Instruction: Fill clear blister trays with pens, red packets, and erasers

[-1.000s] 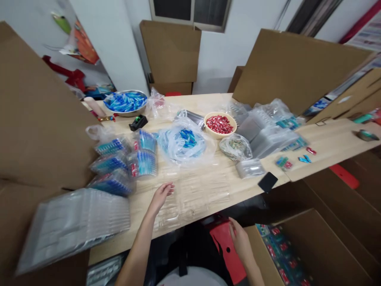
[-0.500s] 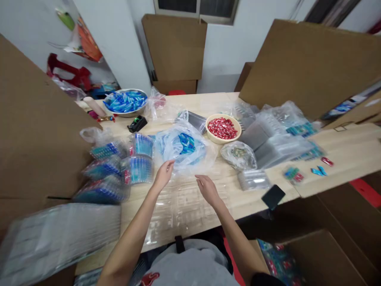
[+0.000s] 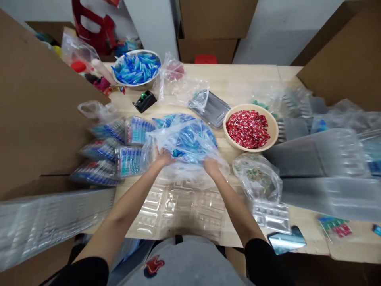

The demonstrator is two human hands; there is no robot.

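Note:
A clear plastic bag point(image 3: 190, 159) full of blue pieces point(image 3: 193, 137) lies on the table in front of me. My left hand point(image 3: 163, 157) is closed on its near left edge. At the near right edge, my right hand point(image 3: 212, 166) grips the same bag, its fingertips partly hidden by the film. Between me and the bag lie clear moulded plastic trays point(image 3: 181, 206), flat on the tabletop.
To the left are stacked filled blister packs point(image 3: 131, 161) and a metal bowl of blue pieces point(image 3: 137, 67). A tape dispenser point(image 3: 145, 101) stands behind. On the right are a basin of red packets point(image 3: 251, 127), a bag of small pieces point(image 3: 258, 176), clear plastic sheets point(image 3: 321, 155) and a phone point(image 3: 287, 239).
Both my hands have reached forward from just short of the bag and taken hold of its near edge. The camera view has tipped down and come closer to the table.

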